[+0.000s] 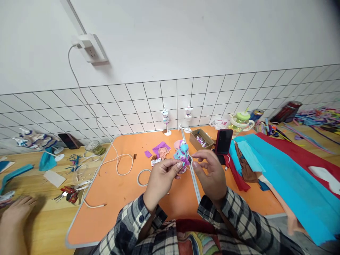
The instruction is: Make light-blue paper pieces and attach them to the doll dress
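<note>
A small dress form [182, 150] dressed in blue and purple fabric stands near the middle of the orange table [119, 191]. My left hand [165, 175] is just in front of it at the left, thumb and forefinger pinched together; whatever lies between the tips is too small to make out. On the right of the form, my right hand [211, 173] has its thumb and fingers apart, the fingertips close to the purple cloth, with nothing visible between them. Purple and peach fabric scraps [162, 150] and a white tape ring [143, 177] lie to the left.
Two small dress forms [166, 120] stand by the wall. At the right are a cardboard box [201, 140], a phone [224, 141], a lidded jug [240, 122] and blue cloth [292, 177]. A white cable [117, 161] crosses the left side; another person's hand [20, 209] rests far left.
</note>
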Available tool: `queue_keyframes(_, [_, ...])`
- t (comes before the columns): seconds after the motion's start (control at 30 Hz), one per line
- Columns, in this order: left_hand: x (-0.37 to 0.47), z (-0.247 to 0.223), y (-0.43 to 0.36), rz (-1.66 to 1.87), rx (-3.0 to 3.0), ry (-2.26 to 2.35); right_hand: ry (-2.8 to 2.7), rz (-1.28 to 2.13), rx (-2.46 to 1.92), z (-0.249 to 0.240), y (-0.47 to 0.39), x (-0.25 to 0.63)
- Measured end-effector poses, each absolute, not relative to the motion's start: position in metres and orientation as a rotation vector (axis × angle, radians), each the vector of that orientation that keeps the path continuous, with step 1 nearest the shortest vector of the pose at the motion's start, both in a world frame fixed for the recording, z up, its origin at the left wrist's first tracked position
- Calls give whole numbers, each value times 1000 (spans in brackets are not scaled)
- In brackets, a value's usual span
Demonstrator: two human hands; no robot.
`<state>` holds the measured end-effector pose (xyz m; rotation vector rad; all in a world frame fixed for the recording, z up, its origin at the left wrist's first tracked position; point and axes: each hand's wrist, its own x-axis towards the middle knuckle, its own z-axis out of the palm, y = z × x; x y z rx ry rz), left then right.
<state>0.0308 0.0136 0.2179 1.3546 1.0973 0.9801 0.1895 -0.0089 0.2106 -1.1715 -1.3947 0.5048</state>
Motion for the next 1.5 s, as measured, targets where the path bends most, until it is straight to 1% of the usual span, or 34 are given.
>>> queue_keyframes(0.07, [29, 218, 14, 920, 1388, 1094, -1552, 243, -1098, 219, -6, 198])
queue_keyframes(0.13, [28, 218, 14, 880, 1412, 1084, -1744, 128, -989, 226, -2, 206])
queue_keyframes(0.23, [27, 219, 12, 853, 1399, 1082, -1904, 87, -884, 232, 2, 214])
queue_keyframes(0.43, [26, 220, 7, 817, 1350, 1015, -1951, 108, -880, 223, 9, 217])
queue_keyframes(0.57, [24, 220, 6, 863, 1355, 1011, -1888, 284, -927, 219, 6, 208])
queue_keyframes(0.73, [26, 215, 3, 1106, 1435, 1125, -1588, 581, -1117, 213, -6, 187])
queue_keyframes(0.87, [31, 205, 0, 1290, 1585, 1260, -1342, 740, -1166, 197, -8, 171])
queue_keyframes(0.97, [32, 196, 0, 1359, 1678, 1354, -1219, 841, -1149, 181, -7, 163])
queue_keyframes(1.07, [29, 190, 1, 1384, 1788, 1387, -1177, 939, -1095, 171, -4, 161])
queue_keyframes(1.17, [25, 189, 3, 1390, 1903, 1375, -1111, 1111, -1003, 169, -1, 162])
queue_keyframes(1.33, [22, 192, 9, 1405, 1841, 1448, -837, 1413, -1006, 175, 1, 167])
queue_keyframes(1.43, [23, 191, 12, 1376, 1797, 1425, -956, 1561, -982, 178, -1, 166])
queue_keyframes(1.5, [25, 190, 13, 1348, 1766, 1412, -1030, 1587, -986, 179, -1, 165])
